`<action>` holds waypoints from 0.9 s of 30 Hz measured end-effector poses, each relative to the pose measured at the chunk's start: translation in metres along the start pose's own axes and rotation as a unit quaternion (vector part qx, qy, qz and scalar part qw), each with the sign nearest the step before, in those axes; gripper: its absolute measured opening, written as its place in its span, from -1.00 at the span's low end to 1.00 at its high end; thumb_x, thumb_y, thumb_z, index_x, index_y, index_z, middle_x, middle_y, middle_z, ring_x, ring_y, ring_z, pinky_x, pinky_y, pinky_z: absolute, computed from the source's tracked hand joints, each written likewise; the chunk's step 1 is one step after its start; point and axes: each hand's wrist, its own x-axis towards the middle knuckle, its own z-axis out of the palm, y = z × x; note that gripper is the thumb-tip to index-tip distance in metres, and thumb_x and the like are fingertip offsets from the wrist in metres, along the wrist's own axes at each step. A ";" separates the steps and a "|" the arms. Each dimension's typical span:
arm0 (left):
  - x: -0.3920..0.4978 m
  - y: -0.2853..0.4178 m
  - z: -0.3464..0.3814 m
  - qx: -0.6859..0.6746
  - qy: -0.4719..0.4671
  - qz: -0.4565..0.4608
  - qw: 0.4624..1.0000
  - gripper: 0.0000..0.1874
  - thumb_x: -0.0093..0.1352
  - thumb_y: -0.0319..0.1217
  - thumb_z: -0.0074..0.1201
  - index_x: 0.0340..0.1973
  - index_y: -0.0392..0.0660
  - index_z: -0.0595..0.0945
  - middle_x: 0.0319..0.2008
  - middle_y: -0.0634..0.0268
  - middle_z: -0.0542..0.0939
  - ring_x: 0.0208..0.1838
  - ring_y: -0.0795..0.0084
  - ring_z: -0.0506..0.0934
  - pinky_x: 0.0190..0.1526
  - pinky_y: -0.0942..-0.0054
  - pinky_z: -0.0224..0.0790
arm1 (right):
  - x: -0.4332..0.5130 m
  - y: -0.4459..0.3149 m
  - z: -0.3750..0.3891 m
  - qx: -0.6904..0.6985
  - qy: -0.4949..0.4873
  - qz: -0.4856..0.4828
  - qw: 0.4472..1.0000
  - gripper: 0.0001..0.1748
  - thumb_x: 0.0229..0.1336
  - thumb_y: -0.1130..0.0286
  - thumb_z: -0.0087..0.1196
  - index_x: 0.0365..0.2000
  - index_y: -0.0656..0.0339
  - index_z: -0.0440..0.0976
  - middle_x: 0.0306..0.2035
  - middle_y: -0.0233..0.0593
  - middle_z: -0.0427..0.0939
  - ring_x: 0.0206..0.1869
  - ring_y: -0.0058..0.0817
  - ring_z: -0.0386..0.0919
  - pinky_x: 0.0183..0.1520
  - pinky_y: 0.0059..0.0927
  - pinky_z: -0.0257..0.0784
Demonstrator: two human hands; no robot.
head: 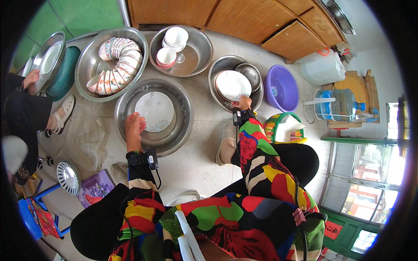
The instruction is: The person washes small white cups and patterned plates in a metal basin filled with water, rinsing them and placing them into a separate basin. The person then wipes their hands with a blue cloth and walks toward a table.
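A wide steel basin (186,111) sits on the floor before me, with a white plate (154,109) bearing a grey flower print in it. My left hand (134,125) hovers at the plate's left edge with fingers curled; whether it grips anything is unclear. At the right, my right hand (242,102) pinches the near rim of a white plate (233,85). That plate lies on top of a stack in a second steel basin (214,98). Beside the stack, in the same basin, rests a small steel bowl (249,76).
Patterned bowls (120,70) curve through a large steel basin (80,73) at upper left. Another steel basin (202,62) holds stacked bowls (176,37). Rightward stand a purple plastic basin (282,86) and a woven basket (274,124). A co-worker's hand (31,77) holds a basin (58,70).
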 end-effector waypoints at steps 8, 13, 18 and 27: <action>0.005 -0.018 -0.002 0.016 0.003 0.009 1.000 -0.71 0.42 -0.22 0.12 -0.02 -0.05 0.54 -0.34 0.29 0.65 -0.42 0.49 0.60 -0.41 0.53 0.49 | 0.040 0.011 -0.003 -0.134 -0.039 -0.018 0.990 -0.66 0.22 0.22 -0.02 -0.19 0.32 0.45 -0.36 -0.11 0.58 -0.47 -0.32 0.56 -0.49 -0.24 0.52; 0.031 -0.045 -0.008 0.141 0.089 0.073 0.983 -0.73 0.30 -0.33 0.15 -0.17 -0.21 0.52 -0.38 0.18 0.60 -0.39 0.30 0.59 -0.32 0.33 0.50 | 0.018 -0.011 0.007 -0.325 -0.030 -0.047 0.944 -0.61 0.23 0.16 0.00 -0.24 0.35 0.47 -0.39 -0.15 0.58 -0.49 -0.37 0.56 -0.51 -0.27 0.52; 0.058 -0.086 0.001 0.301 0.221 0.207 0.904 -0.61 0.18 -0.39 0.20 -0.12 -0.29 0.51 -0.23 -0.06 0.61 -0.04 -0.05 0.59 0.07 0.15 0.43 | -0.085 -0.035 0.055 -0.512 0.230 -0.369 0.741 -0.65 0.18 0.16 0.02 -0.21 0.26 0.40 -0.19 0.13 0.65 -0.14 0.18 0.62 -0.12 0.02 0.51; 0.035 -0.077 0.008 0.146 0.091 0.037 0.984 -0.65 0.23 -0.60 -0.06 -0.06 -0.37 0.53 -0.23 -0.09 0.65 -0.47 0.03 0.68 -0.58 0.22 0.58 | -0.255 0.124 0.171 -0.509 -0.285 -0.179 0.792 -0.69 0.22 0.27 0.10 -0.09 0.19 0.40 -0.29 -0.17 0.62 -0.38 -0.38 0.64 -0.57 -0.41 0.51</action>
